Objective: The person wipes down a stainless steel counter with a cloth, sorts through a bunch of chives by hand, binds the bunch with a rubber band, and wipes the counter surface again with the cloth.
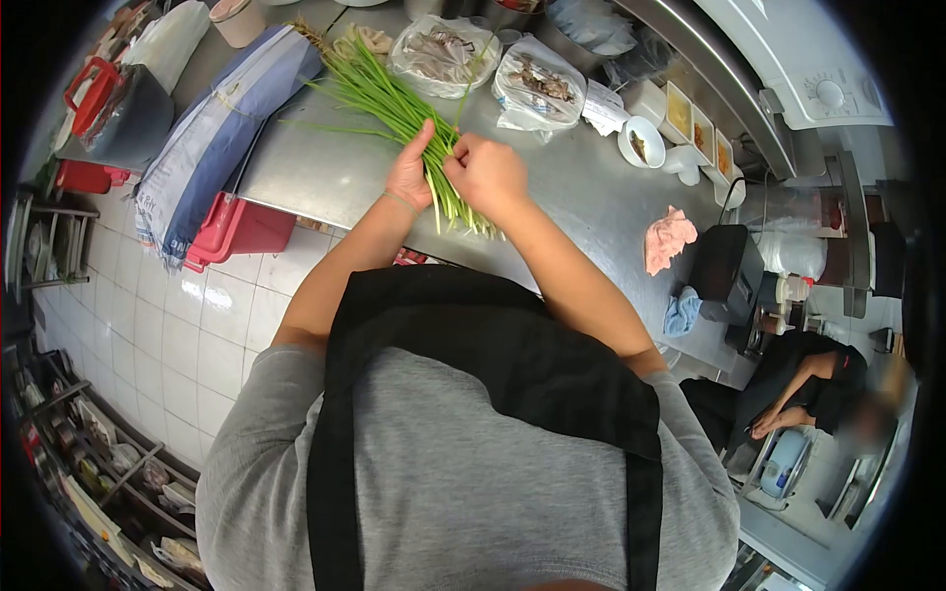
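Note:
A long bunch of green stalks (379, 96) lies slantwise over the steel counter (320, 175), its pale ends toward me. My left hand (412, 175) is at the bunch's left side, thumb raised and palm against the stalks. On the right side my right hand (485, 169) is closed, thumb and fingers pinched at the edge of the bunch; what lies between the fingertips is too small to make out. Beyond the hands sit two open plastic bags, one with greyish contents (443, 51) and one with brown pieces (539, 84).
A blue-white sack (222, 123) leans over the counter's left edge above a red bin (241, 231). Right of the hands are a white bowl (641, 143), food containers (703, 135), a pink cloth (669, 239) and a black box (726, 274). Another person (788, 394) is at lower right.

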`<state>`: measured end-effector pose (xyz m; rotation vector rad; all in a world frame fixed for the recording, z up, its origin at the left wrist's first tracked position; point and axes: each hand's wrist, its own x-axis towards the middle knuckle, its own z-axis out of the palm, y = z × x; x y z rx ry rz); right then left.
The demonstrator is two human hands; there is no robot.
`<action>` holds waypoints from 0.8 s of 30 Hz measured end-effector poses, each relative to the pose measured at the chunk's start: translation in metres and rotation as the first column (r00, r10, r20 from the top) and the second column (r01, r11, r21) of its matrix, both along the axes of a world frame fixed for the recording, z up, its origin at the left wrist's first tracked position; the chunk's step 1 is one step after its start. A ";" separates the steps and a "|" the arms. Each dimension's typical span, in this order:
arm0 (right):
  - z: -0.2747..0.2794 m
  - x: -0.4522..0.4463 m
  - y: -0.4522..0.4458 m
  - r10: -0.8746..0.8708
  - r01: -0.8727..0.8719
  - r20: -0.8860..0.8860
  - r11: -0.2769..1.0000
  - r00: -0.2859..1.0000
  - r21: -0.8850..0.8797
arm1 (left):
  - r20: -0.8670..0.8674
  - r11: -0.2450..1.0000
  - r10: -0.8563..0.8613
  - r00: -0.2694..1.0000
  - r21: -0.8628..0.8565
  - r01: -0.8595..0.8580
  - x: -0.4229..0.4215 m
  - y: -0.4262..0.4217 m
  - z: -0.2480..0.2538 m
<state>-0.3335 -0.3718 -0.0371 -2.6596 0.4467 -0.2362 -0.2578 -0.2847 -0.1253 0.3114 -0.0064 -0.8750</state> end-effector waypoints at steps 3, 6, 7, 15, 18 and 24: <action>0.018 0.001 -0.007 0.034 -0.035 -0.035 0.999 0.999 -0.011 | 0.000 1.000 0.011 1.000 0.027 -0.011 0.000 0.000 0.000; 0.033 0.000 -0.020 0.051 -0.050 0.019 0.997 0.999 -0.060 | -0.006 0.998 -0.052 0.999 0.023 0.052 0.003 0.003 -0.001; 0.039 0.000 -0.023 0.054 -0.049 0.048 0.995 0.997 -0.090 | -0.005 0.997 -0.079 0.997 0.017 0.080 0.004 0.004 -0.001; 0.024 -0.035 -0.016 0.254 -0.249 0.110 0.967 0.961 -0.057 | -0.023 0.990 -0.083 0.996 -0.117 0.080 0.003 0.002 -0.012; 0.011 -0.037 -0.019 0.239 -0.238 0.061 0.971 0.969 -0.032 | -0.028 0.997 -0.060 0.998 -0.048 0.059 0.003 -0.002 -0.007; 0.008 -0.035 -0.016 0.000 -0.020 0.080 0.965 0.997 0.260 | -0.053 0.996 -0.030 0.998 -0.089 0.025 -0.002 -0.003 -0.001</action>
